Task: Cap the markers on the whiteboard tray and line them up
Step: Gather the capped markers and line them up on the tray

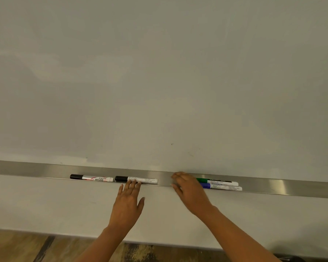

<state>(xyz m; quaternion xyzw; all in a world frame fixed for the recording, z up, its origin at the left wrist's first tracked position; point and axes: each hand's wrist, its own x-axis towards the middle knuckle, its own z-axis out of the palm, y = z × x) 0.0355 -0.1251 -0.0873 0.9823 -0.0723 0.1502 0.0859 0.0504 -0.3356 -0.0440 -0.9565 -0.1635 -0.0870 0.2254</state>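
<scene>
Because the tray (pixel 45 170) is a narrow metal ledge running across the lower half of the frame under the board (pixel 159 72), a careless sideways push could tip a marker over its front lip to the floor (pixel 17 246) at the bottom edge. The right hand (pixel 189 188), fingers loosely spread and gripping nothing, covers the cap ends of the green marker (pixel 216 181) and blue marker (pixel 222 186) right of centre, so whether it touches them cannot be told. The left hand (pixel 128 202), flat and open, fingertips at the second black marker (pixel 136 180), could knock it into the first black marker (pixel 91 178), lying end to end just left of it. All visible caps seem on.
</scene>
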